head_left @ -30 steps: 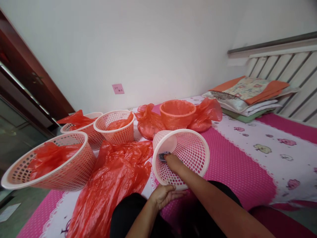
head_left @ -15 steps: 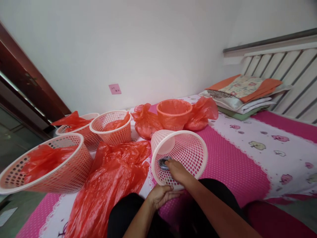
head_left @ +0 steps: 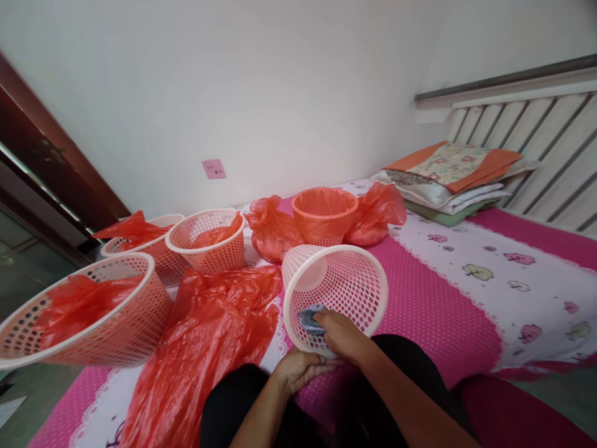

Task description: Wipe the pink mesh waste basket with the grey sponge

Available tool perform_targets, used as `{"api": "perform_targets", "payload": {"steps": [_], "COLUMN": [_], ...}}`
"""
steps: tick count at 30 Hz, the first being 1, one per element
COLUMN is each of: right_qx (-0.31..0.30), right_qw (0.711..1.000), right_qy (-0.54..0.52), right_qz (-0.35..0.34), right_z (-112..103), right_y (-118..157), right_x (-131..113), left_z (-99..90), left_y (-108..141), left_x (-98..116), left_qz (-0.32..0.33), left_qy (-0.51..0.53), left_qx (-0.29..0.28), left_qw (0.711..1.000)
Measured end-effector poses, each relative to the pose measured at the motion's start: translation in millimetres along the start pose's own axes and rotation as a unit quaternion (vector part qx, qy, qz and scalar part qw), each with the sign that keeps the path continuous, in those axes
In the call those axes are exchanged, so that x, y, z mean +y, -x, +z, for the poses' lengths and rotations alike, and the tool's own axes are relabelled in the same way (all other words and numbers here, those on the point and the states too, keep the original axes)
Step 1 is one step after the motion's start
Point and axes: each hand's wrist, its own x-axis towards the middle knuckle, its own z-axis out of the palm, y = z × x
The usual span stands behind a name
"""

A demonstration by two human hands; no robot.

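A light pink, perforated plastic basket [head_left: 355, 283] lies on its side in front of me, its wide mouth facing me. My left hand [head_left: 301, 369] grips the lower rim, fingers stretched beneath it and thumb near the edge. Reaching inside the mouth, my right hand [head_left: 340, 334] is closed on a grey-blue scrubbing sponge [head_left: 308, 318]. The sponge rests against the basket's lower inner wall; my fingers cover part of it. Just left of the basket, a crumpled red plastic bag [head_left: 209, 336] is spread over the bed.
Pink baskets holding red bags stand at left, including a large one [head_left: 135, 330] and a smaller one [head_left: 228, 255]. Behind are a red-lined basket [head_left: 325, 214] and knotted red bags [head_left: 275, 233]. Folded bedding [head_left: 459, 174] is stacked at right by a white slatted headboard [head_left: 536, 134].
The sponge and my right hand have shifted slightly toward the basket's mouth, and more of the sponge shows. My left hand stays at the rim. The whole view has moved a little.
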Motion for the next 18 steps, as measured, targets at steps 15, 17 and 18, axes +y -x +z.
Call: {"api": "perform_targets", "payload": {"steps": [15,17,18], "right_qx": [-0.009,-0.006,-0.008], "right_qw": [0.994,0.992,0.989], "right_qy": [-0.101,-0.128,-0.145], "right_qz": [0.039,0.019,0.005], "right_z": [-15.8,-19.3,-20.5], "right_y": [16.6,18.0,18.3], "right_x": [-7.1,-3.8,-1.9], "left_z": [-3.5,-2.7,-1.9], "left_y": [-3.3,-3.7,-3.6], "left_x": [-1.6,-1.7,-1.3], "left_qz": [-0.003,0.004,0.007], "left_qy": [0.007,0.018,0.024], "left_qx": [0.039,0.037,0.035], "left_qw": [0.999,0.999,0.999]}}
